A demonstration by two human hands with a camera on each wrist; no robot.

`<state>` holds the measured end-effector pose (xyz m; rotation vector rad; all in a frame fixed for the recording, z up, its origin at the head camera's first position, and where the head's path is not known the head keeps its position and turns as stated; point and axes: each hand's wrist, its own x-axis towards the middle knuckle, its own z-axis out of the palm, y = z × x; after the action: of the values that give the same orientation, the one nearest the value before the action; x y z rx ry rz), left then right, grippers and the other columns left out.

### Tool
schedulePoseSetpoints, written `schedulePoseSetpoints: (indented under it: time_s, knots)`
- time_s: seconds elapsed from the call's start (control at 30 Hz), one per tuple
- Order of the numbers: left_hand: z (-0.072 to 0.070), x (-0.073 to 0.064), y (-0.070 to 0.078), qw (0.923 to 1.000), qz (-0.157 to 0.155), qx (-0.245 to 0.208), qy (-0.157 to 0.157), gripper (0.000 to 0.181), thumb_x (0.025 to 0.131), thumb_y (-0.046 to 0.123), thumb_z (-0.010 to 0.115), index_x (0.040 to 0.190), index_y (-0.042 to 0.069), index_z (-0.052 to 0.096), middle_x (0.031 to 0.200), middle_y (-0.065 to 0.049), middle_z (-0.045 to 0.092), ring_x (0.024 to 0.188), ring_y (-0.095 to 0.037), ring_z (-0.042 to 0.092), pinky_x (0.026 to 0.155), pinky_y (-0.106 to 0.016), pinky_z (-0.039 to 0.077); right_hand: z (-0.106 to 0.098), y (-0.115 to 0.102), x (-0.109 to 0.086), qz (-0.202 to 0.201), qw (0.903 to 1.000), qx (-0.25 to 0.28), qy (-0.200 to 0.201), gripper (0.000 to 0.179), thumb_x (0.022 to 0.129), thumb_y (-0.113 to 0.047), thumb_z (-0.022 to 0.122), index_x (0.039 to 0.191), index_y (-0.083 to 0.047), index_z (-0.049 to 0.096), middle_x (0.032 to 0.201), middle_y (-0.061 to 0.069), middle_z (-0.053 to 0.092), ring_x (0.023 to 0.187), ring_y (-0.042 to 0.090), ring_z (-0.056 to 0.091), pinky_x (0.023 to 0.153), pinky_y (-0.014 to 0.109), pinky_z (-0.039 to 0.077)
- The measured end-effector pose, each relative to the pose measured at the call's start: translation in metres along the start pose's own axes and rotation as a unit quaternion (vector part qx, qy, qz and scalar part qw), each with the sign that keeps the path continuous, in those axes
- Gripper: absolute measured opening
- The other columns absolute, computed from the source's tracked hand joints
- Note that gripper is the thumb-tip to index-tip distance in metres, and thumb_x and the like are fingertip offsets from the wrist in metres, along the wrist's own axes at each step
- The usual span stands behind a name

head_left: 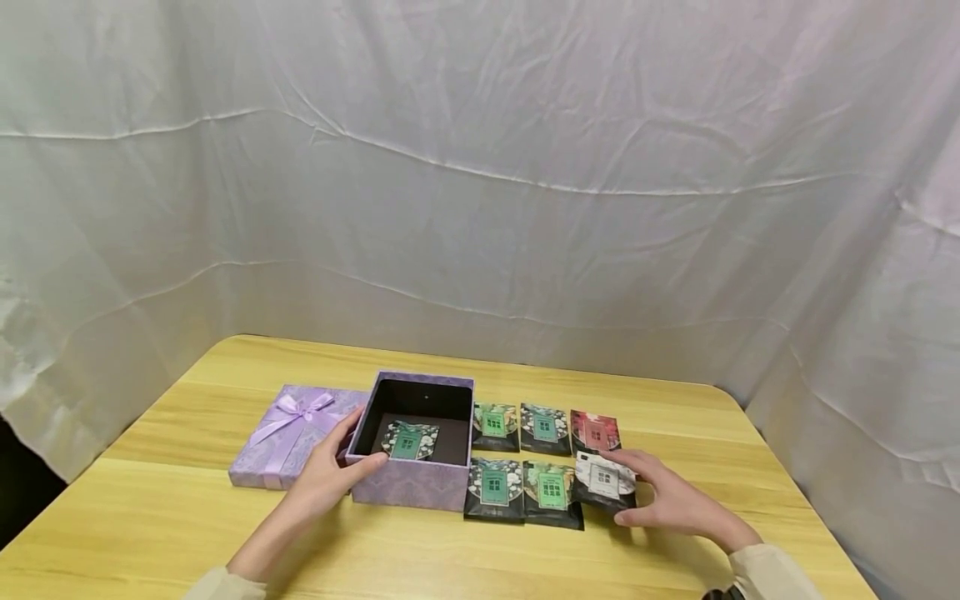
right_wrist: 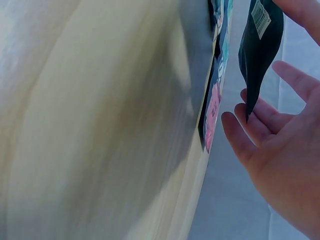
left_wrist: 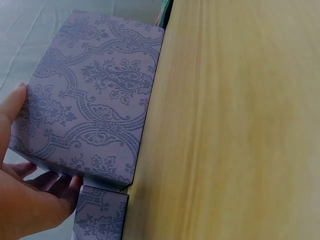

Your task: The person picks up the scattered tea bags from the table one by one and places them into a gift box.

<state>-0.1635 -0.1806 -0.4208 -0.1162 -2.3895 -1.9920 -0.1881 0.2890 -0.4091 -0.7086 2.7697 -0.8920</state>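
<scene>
A purple patterned box [head_left: 411, 485] stands without its lid on the table, its dark inside facing up. Inside lies a green-labelled tea packet [head_left: 409, 442]. My left hand [head_left: 330, 479] grips the box at its near left corner, thumb at the front rim and fingers along the left side; the left wrist view shows this hold too. A white-and-black tea packet [head_left: 604, 482] is pinched at its right side by my right hand [head_left: 671, 500]. It is tilted and raised off the table, and its dark back with a barcode [right_wrist: 261, 19] shows in the right wrist view.
Left of the box lies its purple lid [head_left: 300, 433] with a ribbon bow. Right of it, tea packets lie in two rows: green [head_left: 495, 427], teal [head_left: 546, 428] and red [head_left: 596, 432] behind, teal [head_left: 494, 490] and green [head_left: 552, 493] in front. A pale curtain hangs behind the table.
</scene>
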Motion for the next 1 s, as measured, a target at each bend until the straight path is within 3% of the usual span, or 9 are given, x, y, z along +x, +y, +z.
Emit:
schedulePoseSetpoints:
  time_s: [0.23, 0.5, 0.83, 1.0]
  knots:
    - [0.0, 0.001, 0.0, 1.0, -0.006, 0.002, 0.001, 0.08, 0.087, 0.014, 0.072, 0.152, 0.006, 0.027, 0.14, -0.026, 0.044, 0.116, -0.036, 0.052, 0.086, -0.024, 0.046, 0.001, -0.004, 0.003, 0.001, 1.0, 0.008, 0.002, 0.085, 0.072, -0.031, 0.082, 0.143, -0.005, 0.044, 0.143, 0.035, 0.032, 0.124, 0.056, 0.035, 0.087, 0.075, 0.032]
    - [0.0, 0.0, 0.0, 1.0, -0.004, 0.004, 0.0, 0.08, 0.087, 0.013, 0.072, 0.152, 0.006, 0.026, 0.137, -0.027, 0.046, 0.114, -0.035, 0.053, 0.085, -0.023, 0.046, 0.003, -0.009, 0.007, -0.014, 0.9998, 0.014, 0.002, 0.085, 0.073, -0.031, 0.082, 0.148, -0.021, 0.042, 0.145, 0.032, 0.032, 0.128, 0.054, 0.031, 0.088, 0.075, 0.031]
    - [0.001, 0.002, -0.001, 0.9997, 0.015, -0.017, -0.004, 0.077, 0.088, 0.007, 0.07, 0.151, 0.001, 0.026, 0.139, -0.028, 0.043, 0.115, -0.039, 0.051, 0.084, -0.022, 0.046, 0.006, -0.014, 0.014, -0.019, 0.9997, 0.01, 0.009, 0.086, 0.072, -0.031, 0.083, 0.144, -0.005, 0.044, 0.146, 0.032, 0.031, 0.129, 0.054, 0.028, 0.09, 0.076, 0.028]
    - [0.001, 0.002, -0.001, 0.9998, 0.013, -0.017, -0.003, 0.077, 0.088, 0.007, 0.07, 0.151, 0.001, 0.026, 0.14, -0.027, 0.042, 0.116, -0.039, 0.051, 0.084, -0.022, 0.046, 0.006, -0.018, 0.018, -0.037, 0.9992, 0.014, 0.011, 0.084, 0.072, -0.028, 0.084, 0.142, -0.003, 0.045, 0.145, 0.031, 0.033, 0.129, 0.054, 0.029, 0.091, 0.074, 0.03]
